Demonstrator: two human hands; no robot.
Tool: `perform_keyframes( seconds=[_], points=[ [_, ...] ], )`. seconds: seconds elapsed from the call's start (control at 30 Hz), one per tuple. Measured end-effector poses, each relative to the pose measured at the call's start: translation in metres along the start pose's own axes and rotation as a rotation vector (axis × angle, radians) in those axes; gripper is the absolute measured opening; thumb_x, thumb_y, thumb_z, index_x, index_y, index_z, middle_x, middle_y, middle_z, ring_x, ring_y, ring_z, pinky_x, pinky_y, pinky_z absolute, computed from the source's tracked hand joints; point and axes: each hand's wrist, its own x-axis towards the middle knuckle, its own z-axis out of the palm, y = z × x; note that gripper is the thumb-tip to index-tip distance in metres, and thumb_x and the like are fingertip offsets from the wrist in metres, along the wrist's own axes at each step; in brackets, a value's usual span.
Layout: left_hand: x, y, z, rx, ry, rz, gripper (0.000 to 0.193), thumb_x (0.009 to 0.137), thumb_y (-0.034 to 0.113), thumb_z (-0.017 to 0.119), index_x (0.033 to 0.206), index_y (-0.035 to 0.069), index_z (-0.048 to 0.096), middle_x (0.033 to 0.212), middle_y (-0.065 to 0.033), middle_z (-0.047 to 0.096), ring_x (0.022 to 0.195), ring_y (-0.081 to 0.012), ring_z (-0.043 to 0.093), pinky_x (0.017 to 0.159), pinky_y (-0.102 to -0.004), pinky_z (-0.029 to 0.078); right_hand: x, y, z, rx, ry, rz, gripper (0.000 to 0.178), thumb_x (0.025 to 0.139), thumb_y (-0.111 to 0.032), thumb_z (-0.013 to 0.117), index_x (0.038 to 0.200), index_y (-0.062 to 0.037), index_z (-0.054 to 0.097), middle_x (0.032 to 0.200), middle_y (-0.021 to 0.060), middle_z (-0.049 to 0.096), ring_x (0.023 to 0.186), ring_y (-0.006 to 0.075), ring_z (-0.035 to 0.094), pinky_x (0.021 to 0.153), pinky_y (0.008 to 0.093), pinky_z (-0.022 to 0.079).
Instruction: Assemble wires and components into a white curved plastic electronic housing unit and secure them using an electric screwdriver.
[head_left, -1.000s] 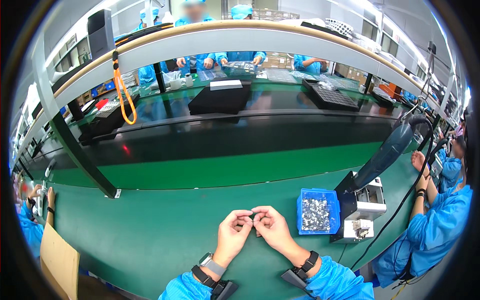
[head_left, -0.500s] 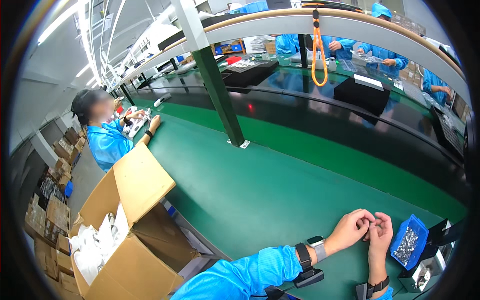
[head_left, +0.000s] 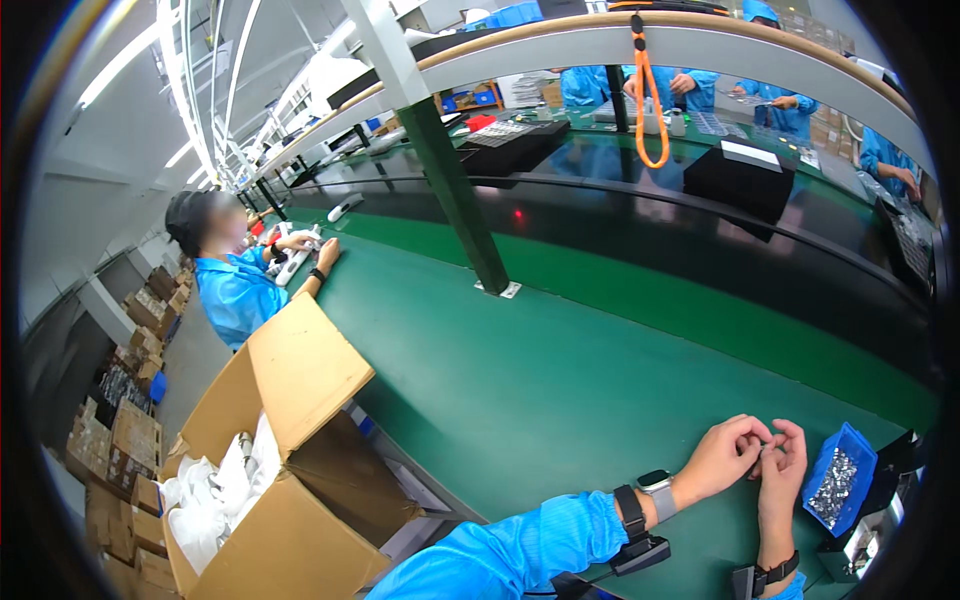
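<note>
Silvery small parts (head_left: pixel 832 485) in blue bin (head_left: pixel 861 478)

The bin (head_left: pixel 863 482) is blue, the tabletop (head_left: pixel 540 400) green, the cord loop (head_left: pixel 641 62) orange.

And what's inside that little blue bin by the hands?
The blue bin has a heap of small silvery pieces inside. You can see the ones on top, but they cover whatever lies deeper and most of the bin's bottom.
</note>
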Motion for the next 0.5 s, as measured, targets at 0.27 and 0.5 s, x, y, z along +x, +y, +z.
perform_keyframes(
  seconds=[0.27, 0.5],
  points=[
    [-0.0004, 0.002, 0.0018, 0.037, -0.002, 0.001, 0.01, 0.092, 0.0, 0.056, 0.098, -0.001, 0.063, 0.092, -0.0061, 0.062, 0.07, -0.0105, 0.059, 0.064, -0.0266, 0.049, -0.0008, 0.0031, -0.0018, -0.013, 0.008, -0.012, 0.036, 0.088, 0.01, 0.049, 0.123, -0.0008, 0.05, 0.09, 0.0018, 0.05, 0.058, 0.0028, 0.05, 0.048, 0.017, 0.042],
    [-0.0003, 0.0012, 0.0018, 0.042, 0.006, 0.008, 0.01, 0.091, -0.002, 0.056, 0.097, 0.0, 0.064, 0.091, -0.006, 0.062, 0.068, -0.0108, 0.058, 0.063, -0.0267, 0.048, -0.001, 0.0016, -0.0005, -0.018, 0.005, -0.001, 0.03, 0.093, 0.006, 0.051, 0.122, -0.0007, 0.05, 0.091, 0.0024, 0.05, 0.057, 0.0029, 0.05, 0.048, 0.0177, 0.041]
  ],
)
